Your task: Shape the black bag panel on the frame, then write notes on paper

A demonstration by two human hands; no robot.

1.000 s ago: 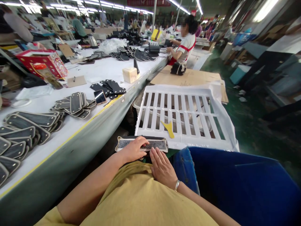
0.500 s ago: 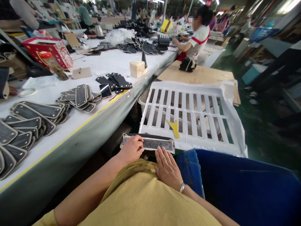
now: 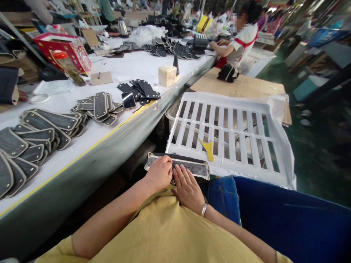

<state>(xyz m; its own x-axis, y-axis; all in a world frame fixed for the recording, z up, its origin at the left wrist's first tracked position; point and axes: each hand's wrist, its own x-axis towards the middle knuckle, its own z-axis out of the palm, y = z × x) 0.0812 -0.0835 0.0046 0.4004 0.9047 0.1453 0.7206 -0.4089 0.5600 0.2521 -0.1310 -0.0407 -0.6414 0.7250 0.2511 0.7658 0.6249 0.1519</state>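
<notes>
Head view: long, speckled-grey rectangular piece with pale edging (image 3: 197,169), lower centre of frame.
Left hand (image 3: 161,172): fingers curled over it; cannot tell whether pinching.
Right hand (image 3: 190,190): flat, fingers together, fingertips on it.

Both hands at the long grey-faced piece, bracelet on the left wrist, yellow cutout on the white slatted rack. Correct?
Wrong wrist: the head view shows the bracelet on the right. Rest stands: left hand and right hand at the grey-faced piece, yellow cutout on the white slatted rack.
</notes>
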